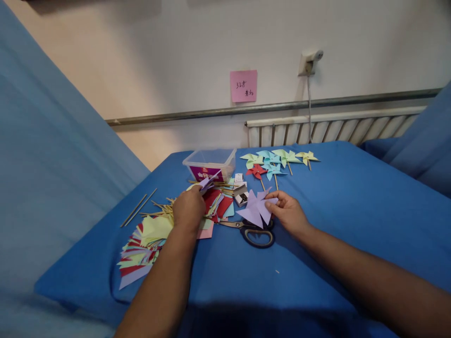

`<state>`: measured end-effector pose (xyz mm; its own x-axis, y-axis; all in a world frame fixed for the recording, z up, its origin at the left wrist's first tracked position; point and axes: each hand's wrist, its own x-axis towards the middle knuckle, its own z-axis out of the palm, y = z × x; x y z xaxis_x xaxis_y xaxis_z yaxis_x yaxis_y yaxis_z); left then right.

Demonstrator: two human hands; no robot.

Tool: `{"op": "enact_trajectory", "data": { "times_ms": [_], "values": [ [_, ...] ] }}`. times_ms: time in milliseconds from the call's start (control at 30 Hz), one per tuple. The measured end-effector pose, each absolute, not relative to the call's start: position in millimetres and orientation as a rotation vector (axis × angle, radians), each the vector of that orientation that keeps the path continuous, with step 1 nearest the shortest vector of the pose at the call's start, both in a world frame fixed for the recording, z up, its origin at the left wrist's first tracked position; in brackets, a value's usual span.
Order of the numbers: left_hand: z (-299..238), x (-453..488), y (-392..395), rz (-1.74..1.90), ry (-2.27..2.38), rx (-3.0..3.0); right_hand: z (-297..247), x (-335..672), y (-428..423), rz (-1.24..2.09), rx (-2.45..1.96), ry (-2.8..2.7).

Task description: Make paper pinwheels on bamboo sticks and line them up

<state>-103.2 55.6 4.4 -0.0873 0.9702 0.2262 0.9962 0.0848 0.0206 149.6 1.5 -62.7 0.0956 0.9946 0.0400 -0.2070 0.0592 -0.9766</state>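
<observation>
Between the thumb and fingers of my right hand (288, 212) is a purple paper square (254, 210) with slits cut in from its corners, held above the scissors. My left hand (189, 207) is closed on folded purple paper (209, 182) over the paper pile; its fingertips are partly hidden. Black-handled scissors (259, 237) lie on the table under the purple square. A small open box of pins (241, 195) sits just behind it. Left of my left forearm a fanned heap of coloured paper (141, 253) spreads out, with wooden sticks (165, 207) beside it.
A clear plastic tub (210, 164) stands at the back of the blue-covered table (338, 225). Several finished pinwheels (271, 157) lie to its right. Two sticks (139, 206) rest at the left. Behind are a radiator (334, 126) and a wall socket (307, 65) with a cord.
</observation>
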Motion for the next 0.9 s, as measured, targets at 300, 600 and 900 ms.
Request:
{"op": "enact_trajectory", "data": {
  "times_ms": [300, 600, 900],
  "values": [
    [8.6, -111.7, 53.8, -0.502, -2.162, -1.959, -37.7, 76.1, 54.2, 1.088, -1.251, -1.184],
    [2.7, -109.0, 56.1, -0.506, -2.086, -1.934, -53.2, 18.4, 95.6, 1.018, -1.462, -1.28],
    [-2.3, -97.7, 51.6, -0.404, -1.958, -2.026, -49.4, 7.3, 78.2, 1.011, -1.41, -1.432]
  ]
}}
